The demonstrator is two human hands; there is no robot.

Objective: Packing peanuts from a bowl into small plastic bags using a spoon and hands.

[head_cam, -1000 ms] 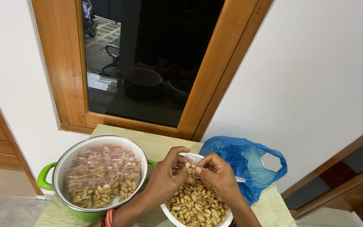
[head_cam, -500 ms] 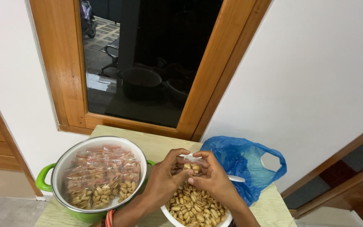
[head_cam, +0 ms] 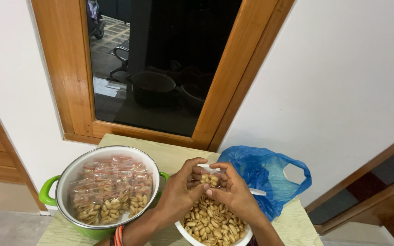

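left hand (head_cam: 178, 193) and right hand (head_cam: 233, 196) meeting lower centre, each grip pinching together on a small clear packet of peanuts (head_cam: 209, 179) | packet hovering just above white bowl of peanuts (head_cam: 211, 223) | green pot (head_cam: 108, 191) of filled packets sitting lower left | blue bag (head_cam: 265, 175) lying at right on the surface (head_cam: 292, 225)

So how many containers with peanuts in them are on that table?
2. A green pot on the left holds small packed bags of peanuts; a white bowl under both hands holds loose ones. The blue bag on the right may hide more.
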